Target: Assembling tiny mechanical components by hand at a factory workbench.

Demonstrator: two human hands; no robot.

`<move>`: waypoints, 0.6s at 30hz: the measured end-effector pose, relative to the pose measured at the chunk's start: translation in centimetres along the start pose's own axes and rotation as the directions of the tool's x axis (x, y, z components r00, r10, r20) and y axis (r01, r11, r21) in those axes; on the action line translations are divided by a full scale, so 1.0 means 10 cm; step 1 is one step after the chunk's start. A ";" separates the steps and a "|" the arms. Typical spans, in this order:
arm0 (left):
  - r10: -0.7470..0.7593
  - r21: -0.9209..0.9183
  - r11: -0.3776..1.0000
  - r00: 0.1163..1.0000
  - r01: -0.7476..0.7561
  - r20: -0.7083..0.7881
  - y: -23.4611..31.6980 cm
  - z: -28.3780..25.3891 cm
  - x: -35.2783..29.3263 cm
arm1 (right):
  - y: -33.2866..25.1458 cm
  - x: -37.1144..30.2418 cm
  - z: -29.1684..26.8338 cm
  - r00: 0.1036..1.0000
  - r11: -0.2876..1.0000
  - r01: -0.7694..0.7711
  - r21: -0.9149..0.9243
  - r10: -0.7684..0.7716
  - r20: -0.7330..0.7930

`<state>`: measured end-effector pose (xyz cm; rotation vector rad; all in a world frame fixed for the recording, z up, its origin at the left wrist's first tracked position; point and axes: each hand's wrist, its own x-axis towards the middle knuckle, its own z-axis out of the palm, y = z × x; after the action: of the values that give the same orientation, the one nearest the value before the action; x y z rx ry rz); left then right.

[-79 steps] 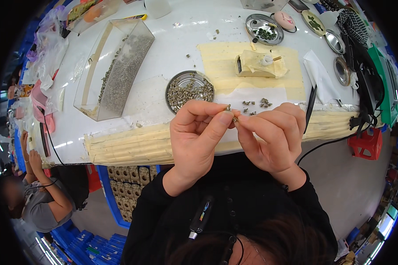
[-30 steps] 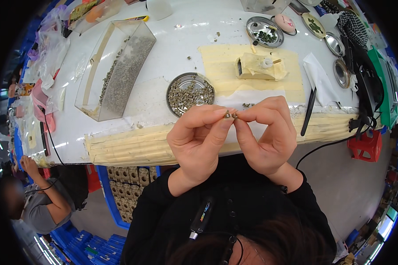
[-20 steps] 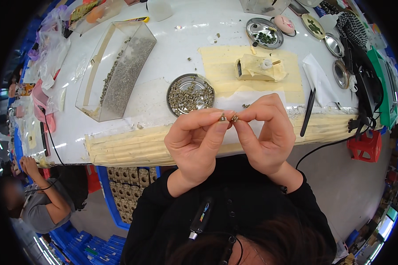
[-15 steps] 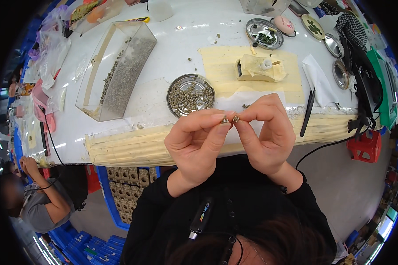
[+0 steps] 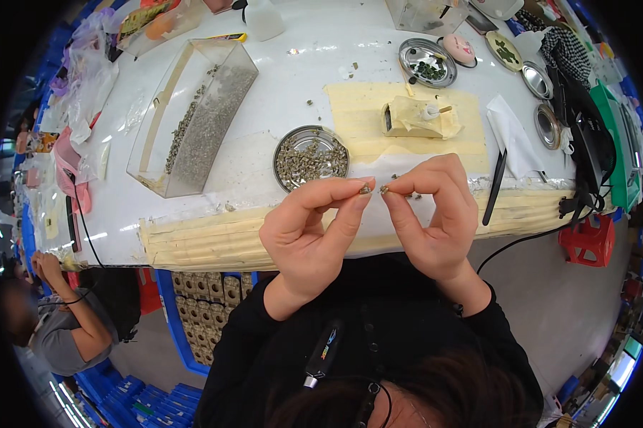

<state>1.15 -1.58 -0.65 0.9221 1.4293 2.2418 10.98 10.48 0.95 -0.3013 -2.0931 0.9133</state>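
Note:
My left hand is raised over the table's front edge, thumb and forefinger pinching a small metal part. Facing it, my right hand pinches another small metal part between thumb and forefinger. A narrow gap separates the two parts; their exact shape is too small to make out. Just beyond my left hand sits a round steel dish with many similar small parts in it. A few loose pieces lie on white paper, partly hidden behind my right hand.
A clear plastic bin of small parts lies at left. Beyond my hands stands a tape-wrapped block. At right are a black tweezer-like tool and a steel dish with dark green pieces. Another person's arm shows at lower left.
My hands have drawn slightly apart, so the two small parts, close together before, now have a wider gap. The table view has shifted slightly.

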 end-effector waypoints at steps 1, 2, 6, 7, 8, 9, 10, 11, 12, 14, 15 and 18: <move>-0.004 0.078 0.997 1.000 0.003 0.006 0.01 -0.03 0.01 | 0.00 0.01 -0.04 0.999 0.995 0.022 -0.096 -0.019 0.033; -0.010 0.155 0.988 1.000 0.009 0.011 0.01 -0.05 0.02 | 0.01 0.01 -0.09 0.996 0.983 0.055 -0.174 -0.040 0.085; 0.091 0.377 0.920 0.994 -0.105 0.053 0.04 -0.07 0.08 | 0.03 -0.02 -0.19 0.968 0.914 0.151 -0.378 -0.060 0.242; 0.118 0.405 0.904 0.991 -0.135 0.067 0.04 -0.07 0.09 | 0.03 -0.03 -0.20 0.962 0.900 0.162 -0.405 -0.054 0.266; 0.144 0.432 0.887 0.986 -0.166 0.084 0.04 -0.07 0.10 | 0.02 -0.04 -0.21 0.967 0.902 0.154 -0.403 -0.053 0.251; 0.123 0.436 0.885 0.985 -0.164 0.121 0.05 -0.08 0.09 | 0.01 -0.03 -0.21 0.971 0.904 0.145 -0.402 -0.052 0.235; 0.101 0.441 0.883 0.982 -0.162 0.158 0.06 -0.11 0.08 | 0.01 -0.03 -0.22 0.974 0.906 0.136 -0.400 -0.050 0.219; 0.079 0.447 0.880 0.977 -0.161 0.196 0.07 -0.12 0.08 | -0.01 -0.02 -0.22 0.982 0.928 0.108 -0.356 -0.044 0.184; 0.081 0.443 0.881 0.976 -0.166 0.203 0.08 -0.12 0.08 | -0.03 -0.01 -0.22 0.988 0.947 0.081 -0.310 -0.035 0.149; 0.087 0.435 0.883 0.972 -0.177 0.220 0.08 -0.11 0.08 | -0.05 0.01 -0.20 0.995 0.976 0.036 -0.214 -0.014 0.101; 0.103 0.438 0.877 0.968 -0.196 0.228 0.08 -0.10 0.08 | -0.07 0.02 -0.18 0.996 0.986 0.018 -0.164 -0.003 0.089; 0.184 0.463 0.841 0.952 -0.281 0.243 0.07 -0.08 0.10 | -0.08 0.03 -0.13 0.997 0.998 -0.010 -0.059 0.015 0.080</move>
<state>-0.09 -1.86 0.10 1.5023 1.9288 1.8918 11.83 10.74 2.24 -0.3126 -2.1973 0.8862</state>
